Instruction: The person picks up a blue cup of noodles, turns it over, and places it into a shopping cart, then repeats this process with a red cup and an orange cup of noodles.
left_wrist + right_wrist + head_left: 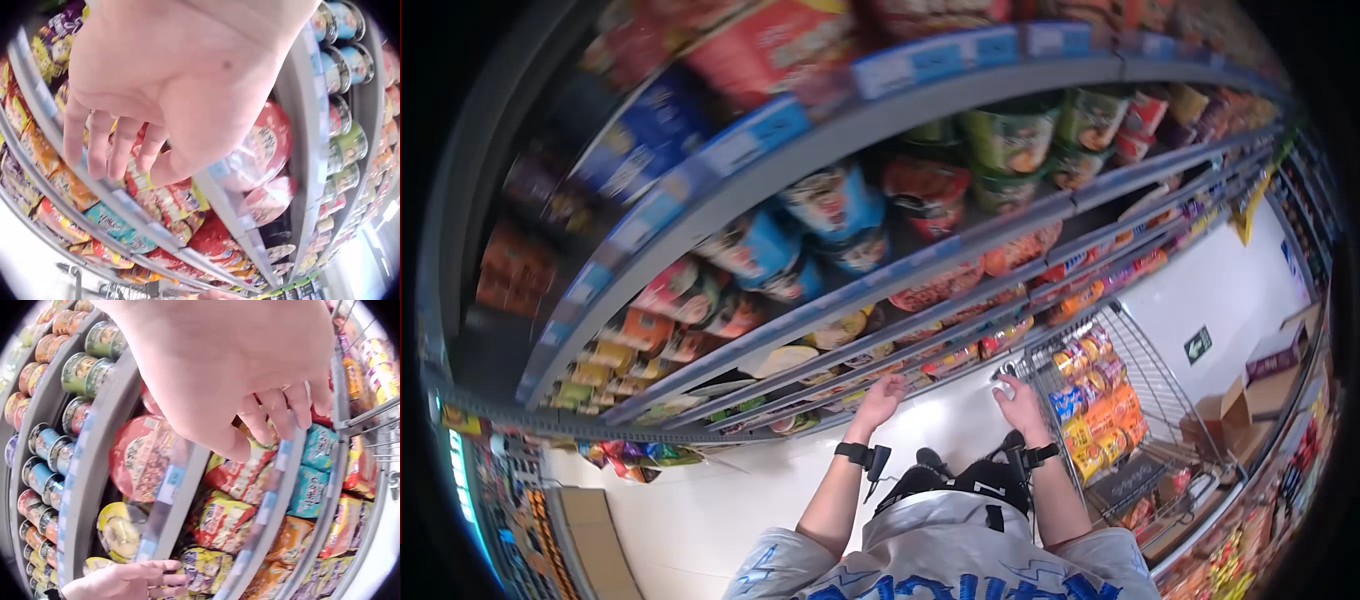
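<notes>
Head view: showing left hand [882, 402] and right hand [1018, 408] before shelves [970, 80], the latter near cart [375, 412]; both with relaxed fingers [98, 147], holding nothing. Can see bagged packs [226, 524] on shelves, ungripped; also orange packs [1115, 410] in cart. Probably between picks; would next need to choose one pack, reach, pinch securely.

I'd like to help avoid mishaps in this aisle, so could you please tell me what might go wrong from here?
The right hand is close to the shopping cart, so a quick turn might knock knuckles on its wire side. The blue cups stand stacked on the shelf, so a careless reach by the left hand could topple some. The orange packs lie among others in the cart and might shift if it were jolted.
</notes>
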The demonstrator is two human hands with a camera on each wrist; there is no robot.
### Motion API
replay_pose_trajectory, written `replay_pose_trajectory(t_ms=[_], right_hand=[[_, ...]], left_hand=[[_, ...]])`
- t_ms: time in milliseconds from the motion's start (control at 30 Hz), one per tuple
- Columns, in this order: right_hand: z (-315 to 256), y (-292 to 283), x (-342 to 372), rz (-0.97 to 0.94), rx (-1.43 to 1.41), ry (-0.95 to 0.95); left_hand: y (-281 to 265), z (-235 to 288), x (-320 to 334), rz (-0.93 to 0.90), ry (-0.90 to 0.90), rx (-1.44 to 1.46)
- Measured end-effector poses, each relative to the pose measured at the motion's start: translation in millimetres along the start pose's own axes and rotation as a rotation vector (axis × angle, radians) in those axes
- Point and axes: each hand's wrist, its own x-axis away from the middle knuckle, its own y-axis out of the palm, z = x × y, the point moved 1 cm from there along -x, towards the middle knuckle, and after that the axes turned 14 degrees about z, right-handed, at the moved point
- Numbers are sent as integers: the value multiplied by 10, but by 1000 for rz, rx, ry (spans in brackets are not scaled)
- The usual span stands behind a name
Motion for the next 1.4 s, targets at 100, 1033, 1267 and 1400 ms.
replay_pose_trajectory(t_ms=[100,1033,1267,1400], right_hand=[[-834,143,-132,-122,-81,8],[-5543,-839,-442,-300,-581,-645],[-5532,-769,-564,-331,-690,-674],[-5538,-737,-559,-339,-748,-688]], left_hand=[[-556,467,199,59,69,155],[-3270,4001,1215,714,749,255],[-3174,4022,1061,628,706,212],[-3124,4091,1115,711,734,215]])
